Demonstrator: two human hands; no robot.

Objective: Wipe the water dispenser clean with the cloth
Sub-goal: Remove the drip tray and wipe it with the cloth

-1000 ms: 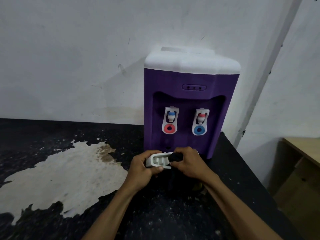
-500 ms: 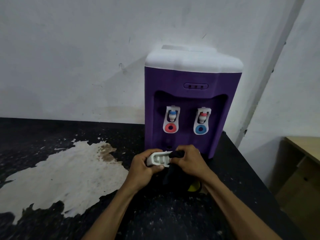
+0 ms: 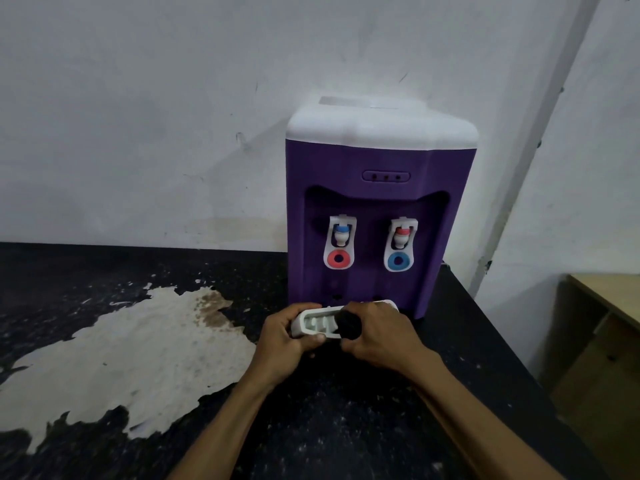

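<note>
Cloth (image 3: 348, 326) higher, atop tray (image 3: 313, 322), R hand (image 3: 379, 336)

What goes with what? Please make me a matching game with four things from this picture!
Things:
1. cloth
2. tray
3. water dispenser
4. counter

Clues:
A. purple with a white top, standing by the wall
B. black with a big pale patch
C. white, gripped by the left hand
D. dark, bunched in the right hand against the tray

Pairs: 1-D, 2-C, 3-A, 4-B.
</note>
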